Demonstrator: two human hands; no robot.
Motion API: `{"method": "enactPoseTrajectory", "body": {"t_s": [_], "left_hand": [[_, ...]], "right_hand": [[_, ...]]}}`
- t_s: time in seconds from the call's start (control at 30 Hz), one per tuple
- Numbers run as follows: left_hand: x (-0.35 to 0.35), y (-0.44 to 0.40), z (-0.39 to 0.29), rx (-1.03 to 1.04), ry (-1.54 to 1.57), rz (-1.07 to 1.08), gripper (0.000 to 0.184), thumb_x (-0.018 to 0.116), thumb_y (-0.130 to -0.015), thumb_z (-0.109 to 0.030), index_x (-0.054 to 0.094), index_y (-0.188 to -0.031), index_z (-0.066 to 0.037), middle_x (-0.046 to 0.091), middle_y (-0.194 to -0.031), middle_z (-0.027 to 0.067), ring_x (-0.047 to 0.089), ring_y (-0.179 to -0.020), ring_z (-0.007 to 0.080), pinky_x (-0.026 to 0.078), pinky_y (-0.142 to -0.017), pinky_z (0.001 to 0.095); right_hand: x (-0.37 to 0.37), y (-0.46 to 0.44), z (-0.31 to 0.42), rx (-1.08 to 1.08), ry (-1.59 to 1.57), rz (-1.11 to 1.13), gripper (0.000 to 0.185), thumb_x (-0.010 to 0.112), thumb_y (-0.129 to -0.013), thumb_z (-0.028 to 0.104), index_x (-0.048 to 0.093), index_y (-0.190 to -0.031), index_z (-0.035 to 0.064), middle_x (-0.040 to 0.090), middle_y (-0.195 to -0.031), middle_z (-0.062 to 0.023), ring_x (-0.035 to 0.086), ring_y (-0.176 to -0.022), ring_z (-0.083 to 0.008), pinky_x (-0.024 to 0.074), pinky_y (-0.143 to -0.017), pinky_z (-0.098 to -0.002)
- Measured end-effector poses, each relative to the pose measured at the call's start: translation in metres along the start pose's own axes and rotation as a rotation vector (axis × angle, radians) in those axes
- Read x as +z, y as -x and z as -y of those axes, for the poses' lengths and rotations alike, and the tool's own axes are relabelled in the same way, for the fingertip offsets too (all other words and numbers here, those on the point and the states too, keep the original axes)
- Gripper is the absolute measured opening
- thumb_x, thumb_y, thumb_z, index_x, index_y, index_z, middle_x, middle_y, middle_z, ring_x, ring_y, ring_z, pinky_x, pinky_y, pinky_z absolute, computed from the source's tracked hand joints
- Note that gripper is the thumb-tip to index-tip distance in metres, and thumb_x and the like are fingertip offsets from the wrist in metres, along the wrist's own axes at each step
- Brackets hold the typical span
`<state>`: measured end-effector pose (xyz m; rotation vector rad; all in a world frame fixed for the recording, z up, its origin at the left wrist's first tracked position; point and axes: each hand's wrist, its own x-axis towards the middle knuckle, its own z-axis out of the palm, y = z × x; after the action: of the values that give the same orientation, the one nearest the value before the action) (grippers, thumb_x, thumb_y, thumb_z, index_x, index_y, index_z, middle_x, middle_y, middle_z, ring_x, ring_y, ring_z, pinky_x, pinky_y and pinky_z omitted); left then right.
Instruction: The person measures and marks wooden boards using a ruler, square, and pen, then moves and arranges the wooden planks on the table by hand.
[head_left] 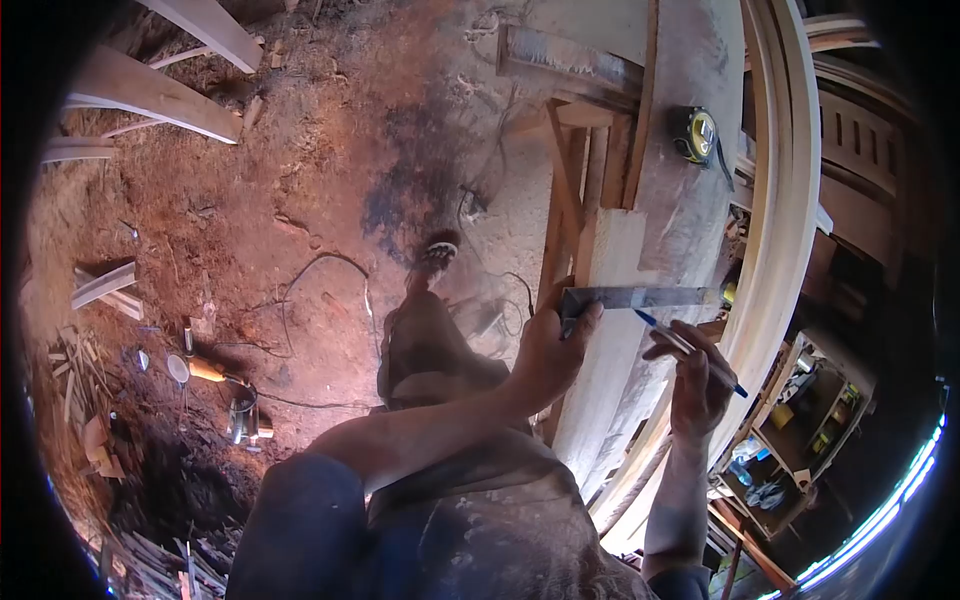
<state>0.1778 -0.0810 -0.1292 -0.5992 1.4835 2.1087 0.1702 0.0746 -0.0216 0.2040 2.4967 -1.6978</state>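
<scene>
My left hand (553, 350) grips the dark stock of a try square (640, 297), thumb on top. The square's metal blade lies across a pale wooden board (610, 250). In my right hand (700, 385) is a blue-and-white pen (668, 333), its tip close to the lower edge of the blade. Whether the tip touches the wood I cannot tell. A yellow and black tape measure (700, 135) rests farther up on the bench surface (690, 220).
Long pale boards (785, 200) run along the bench's right side. A wooden box of bottles and small items (810, 430) stands lower right. On the dirt floor at left lie an orange-handled tool (207, 370), a cord (320, 404) and wood scraps (105, 290). Planks (150, 90) jut in upper left.
</scene>
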Motion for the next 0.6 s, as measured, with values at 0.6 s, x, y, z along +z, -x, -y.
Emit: {"method": "enactPoseTrajectory", "body": {"t_s": [0.6], "left_hand": [[0.003, 0.000, 0.008, 0.003, 0.032, 0.000, 0.048, 0.060, -0.101, -0.027, 0.048, -0.137, 0.002, 0.072, -0.108, 0.0191, 0.070, -0.105, 0.0290, 0.052, -0.089, 0.0371]], "right_hand": [[0.034, -0.050, -0.016, 0.043, 0.276, 0.125, 0.011, 0.074, -0.086, 0.001, 0.066, -0.093, 0.0010, 0.072, -0.085, -0.0075, 0.070, -0.078, -0.0142, 0.0540, -0.071, -0.0286]]}}
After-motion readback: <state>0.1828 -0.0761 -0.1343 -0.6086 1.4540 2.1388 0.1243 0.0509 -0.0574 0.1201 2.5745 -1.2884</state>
